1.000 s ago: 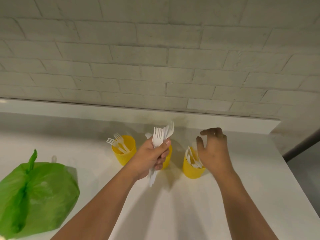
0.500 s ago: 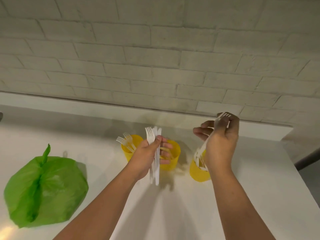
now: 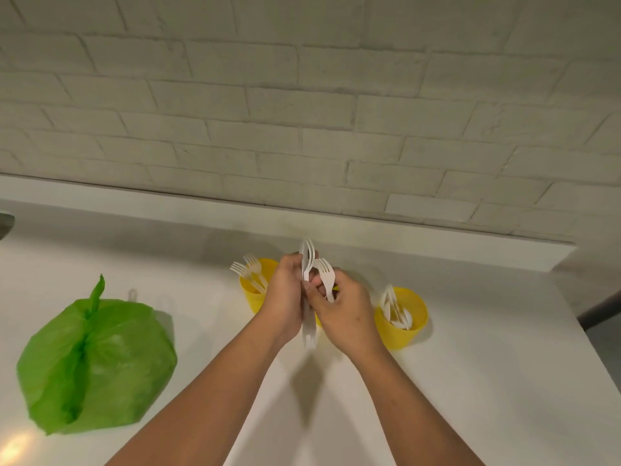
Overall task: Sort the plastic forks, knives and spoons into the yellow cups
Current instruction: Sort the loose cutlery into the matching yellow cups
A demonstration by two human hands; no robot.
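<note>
Head view: the left hand (image 3: 285, 297) grips a bundle of white plastic cutlery (image 3: 309, 326) upright over the counter (image 3: 470, 398). The right hand (image 3: 346, 311), touching the left, pinches one fork (image 3: 325, 271) below its prongs. Judgement: draw the fork straight up and clear, with the left grip firm, so no neighbouring piece drags out. The cup holding forks (image 3: 250, 297) stands just beside the left hand at 9 o'clock. A second cup (image 3: 408, 334) of other pieces sits near the right hand at 3 o'clock. A green bag (image 3: 97, 361) lies well apart at 8 o'clock.
</note>
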